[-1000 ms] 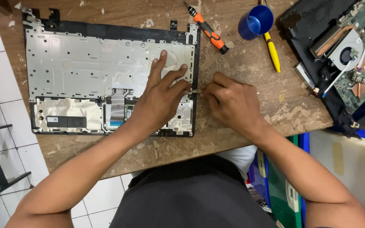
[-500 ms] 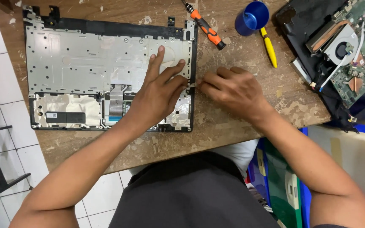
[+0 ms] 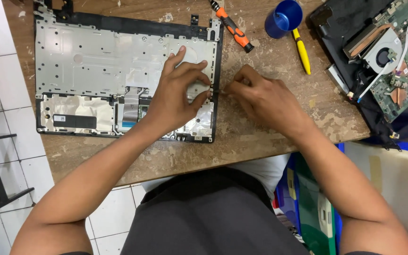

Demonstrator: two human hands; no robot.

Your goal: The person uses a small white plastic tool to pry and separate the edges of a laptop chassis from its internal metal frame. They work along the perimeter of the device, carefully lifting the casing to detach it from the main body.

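The laptop cover point(image 3: 119, 71) lies inside-up on the wooden worktop point(image 3: 270, 137), its silver metal plate facing the camera and its near edge running not far from the worktop's front edge. The left hand point(image 3: 178, 92) rests spread on the right part of the cover, fingers open and pressing flat on the metal, holding it down rather than clasping anything. The right hand point(image 3: 260, 99) sits on the worktop just beside the cover's right edge, its fingers curled together at that edge as if pinching something small (what it is, the picture does not show, so I cannot tell if it grips a thing at all).

The cover looks light and fairly stiff, but thin: plastic rim, sheet metal, foil patches and a flat ribbon cable point(image 3: 129, 106) in the lower half that would tear or crease easily. The rim and the bare metal plate seem the safe places to take hold; the foil and ribbon are best left untouched. Its smooth underside would probably slide on the worn wood unless held down.

To the right there is some open worktop, though an orange-handled screwdriver point(image 3: 232, 27), a blue cup point(image 3: 283, 19) and a yellow pen point(image 3: 301, 51) lie beyond the right hand, and a second opened laptop base point(image 3: 383, 61) with fan and circuit board fills the far right corner. On the left the cover reaches nearly to the worktop's side edge, above white floor tiles.
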